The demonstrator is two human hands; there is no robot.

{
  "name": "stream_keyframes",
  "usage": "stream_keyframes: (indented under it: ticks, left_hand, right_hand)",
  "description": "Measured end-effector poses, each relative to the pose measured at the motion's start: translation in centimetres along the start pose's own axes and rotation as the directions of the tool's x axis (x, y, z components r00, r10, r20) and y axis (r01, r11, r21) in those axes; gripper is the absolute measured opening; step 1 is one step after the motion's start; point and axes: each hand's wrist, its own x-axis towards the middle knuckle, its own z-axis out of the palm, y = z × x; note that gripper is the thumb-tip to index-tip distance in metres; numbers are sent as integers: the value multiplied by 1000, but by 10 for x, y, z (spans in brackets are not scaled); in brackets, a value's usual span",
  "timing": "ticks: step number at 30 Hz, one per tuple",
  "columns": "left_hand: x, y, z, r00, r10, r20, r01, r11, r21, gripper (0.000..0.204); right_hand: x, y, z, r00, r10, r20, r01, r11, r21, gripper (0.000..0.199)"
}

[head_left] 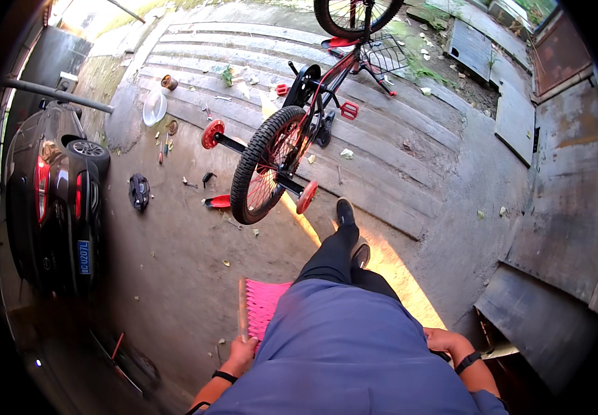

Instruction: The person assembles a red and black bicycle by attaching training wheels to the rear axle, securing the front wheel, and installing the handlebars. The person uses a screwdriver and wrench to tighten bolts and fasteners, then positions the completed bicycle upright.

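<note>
My left hand (242, 351) is closed round the wooden side rail of a low stool with a pink woven seat (266, 299), beside my hip. At my right side, my right hand (440, 338) is curled against the edge of my blue shirt; what its fingers grip is hidden. Ahead of my feet stands a small red and black bicycle (327, 79), with a thick black rear tyre (252, 166) toward me. Two red training wheels, a left one (212, 134) and a right one (306, 196), flank that tyre. Neither hand touches the bicycle.
Hand tools (167, 147), a clear plastic tub (154, 108), a rusty can (169, 82) and a dark bundle (139, 191) lie on the ground at left. A black car (53, 200) is parked farther left. Metal sheets (555, 194) line the right side.
</note>
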Motion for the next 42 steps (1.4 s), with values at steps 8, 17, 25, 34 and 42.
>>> stream_keyframes:
  ticks: [8, 17, 25, 34, 42]
  left_hand:
    - [21, 74, 54, 982, 28, 187, -33, 999, 22, 25]
    - [40, 61, 129, 985, -11, 174, 2, 999, 53, 45]
    - [-2, 103, 193, 948, -173, 267, 153, 984, 92, 51]
    - [-78, 207, 303, 920, -238, 312, 216, 971, 104, 50]
    - [-115, 235, 389, 856, -127, 501, 359, 844, -399, 45]
  right_hand:
    - [-59, -220, -58, 886, -460, -62, 414, 844, -342, 44]
    - [3, -258, -165, 911, -276, -305, -84, 601, -795, 47]
    - [12, -300, -285, 920, -376, -112, 78, 454, -888, 44]
    - [-19, -419, -369, 972, -221, -78, -14, 280, -960, 45]
    - [-31, -489, -396, 995, -102, 23, 40, 172, -984, 45]
